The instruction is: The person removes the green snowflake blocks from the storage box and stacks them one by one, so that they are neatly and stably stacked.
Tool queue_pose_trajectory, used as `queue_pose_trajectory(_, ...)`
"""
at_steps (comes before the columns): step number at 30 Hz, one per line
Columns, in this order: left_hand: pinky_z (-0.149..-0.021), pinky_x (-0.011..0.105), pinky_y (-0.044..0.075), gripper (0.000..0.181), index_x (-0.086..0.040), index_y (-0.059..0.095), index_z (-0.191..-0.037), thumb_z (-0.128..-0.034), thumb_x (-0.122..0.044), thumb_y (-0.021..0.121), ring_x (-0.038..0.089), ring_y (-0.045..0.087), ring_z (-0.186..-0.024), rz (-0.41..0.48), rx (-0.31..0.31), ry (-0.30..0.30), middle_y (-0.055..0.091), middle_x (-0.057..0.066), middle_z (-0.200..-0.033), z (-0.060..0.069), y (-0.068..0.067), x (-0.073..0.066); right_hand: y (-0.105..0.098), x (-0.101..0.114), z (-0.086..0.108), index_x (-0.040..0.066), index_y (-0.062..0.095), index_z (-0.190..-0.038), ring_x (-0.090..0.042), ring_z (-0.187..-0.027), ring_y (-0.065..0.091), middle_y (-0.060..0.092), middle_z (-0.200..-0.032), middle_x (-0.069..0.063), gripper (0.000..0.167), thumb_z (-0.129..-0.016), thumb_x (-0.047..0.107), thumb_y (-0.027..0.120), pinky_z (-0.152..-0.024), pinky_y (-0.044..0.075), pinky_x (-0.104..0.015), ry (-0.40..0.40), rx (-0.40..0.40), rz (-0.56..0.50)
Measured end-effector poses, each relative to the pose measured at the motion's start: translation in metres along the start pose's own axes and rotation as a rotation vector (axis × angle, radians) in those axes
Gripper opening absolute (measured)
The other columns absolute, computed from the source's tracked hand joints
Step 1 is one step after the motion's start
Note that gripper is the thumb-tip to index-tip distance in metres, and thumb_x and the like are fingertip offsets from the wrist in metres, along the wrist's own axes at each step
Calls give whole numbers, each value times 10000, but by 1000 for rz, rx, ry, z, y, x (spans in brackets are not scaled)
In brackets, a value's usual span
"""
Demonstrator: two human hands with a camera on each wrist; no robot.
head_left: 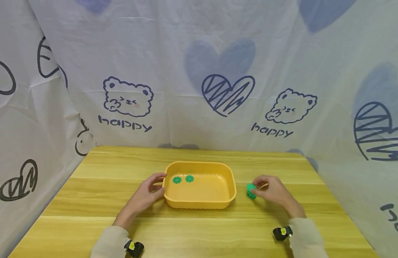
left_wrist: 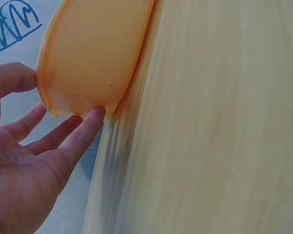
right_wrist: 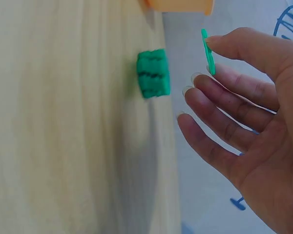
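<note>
My left hand (head_left: 144, 192) rests its spread fingers and thumb against the left end of a yellow plastic basin (head_left: 199, 205). In the left wrist view, its fingertips (left_wrist: 96, 113) touch the basin's outer wall (left_wrist: 97, 53). Two green notched plastic discs (head_left: 177, 180) lie in the left part of the basin. To the basin's right, my right hand (head_left: 272, 190) pinches another green disc (right_wrist: 208, 51) between thumb and index finger, with the other fingers loosely extended. Just below that disc, apart from it, a small stack of green discs (right_wrist: 154, 73) stands on the table.
The wood-patterned table (head_left: 199, 233) extends around the basin to its back edge. A white cloth (head_left: 176, 64) printed with hearts and bears hangs behind and at both sides. Black devices (head_left: 134, 248) are strapped to both wrists.
</note>
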State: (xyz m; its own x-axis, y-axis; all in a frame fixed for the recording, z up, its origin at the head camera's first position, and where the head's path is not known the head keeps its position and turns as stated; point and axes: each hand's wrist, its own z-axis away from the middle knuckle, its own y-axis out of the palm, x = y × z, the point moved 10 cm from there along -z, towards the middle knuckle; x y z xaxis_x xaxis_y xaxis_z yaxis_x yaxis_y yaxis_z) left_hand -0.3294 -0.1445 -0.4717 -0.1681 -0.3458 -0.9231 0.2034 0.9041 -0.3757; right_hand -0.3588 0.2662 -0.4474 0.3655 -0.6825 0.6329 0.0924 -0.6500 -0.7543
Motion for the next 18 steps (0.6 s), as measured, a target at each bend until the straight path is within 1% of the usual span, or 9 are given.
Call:
queue_pose_trajectory(5,-1121,564,507,517,-76,448,-1520,-1027,-97,601,473,561,-1333,-6,-2,-1,473,273,-1544,0,0,0,3,-15,3,11,733,-1046,-155,-925,672,741,-1013,-100,212,-894,145,794,-816,635,-254,52,16,-5)
queue_pose_trajectory(8,-1122,567,506,518,-72,446,-1521,-1027,-93,600,476,560,-1332,-7,-3,0,473,275,-1543,0,0,0,5,-20,4,11,731,-1057,-165,-934,671,743,-1025,-98,219,-902,154,789,-825,644,-296,68,22,4)
queue_pose_trajectory(12,-1120,563,509,517,-73,446,-1521,-1027,-88,599,473,561,-1330,-7,-4,0,474,274,-1542,0,0,1,8,-23,5,16,733,-1055,-169,-935,670,744,-1022,-89,215,-905,159,788,-829,648,-328,81,29,16)
queue_pose_trajectory(18,-1118,563,510,517,-77,448,-1520,-1026,-94,600,470,565,-1327,-2,-6,3,477,272,-1541,0,0,1,10,-23,5,11,733,-1055,-175,-932,672,744,-1015,-88,195,-911,136,774,-819,643,-316,79,39,19)
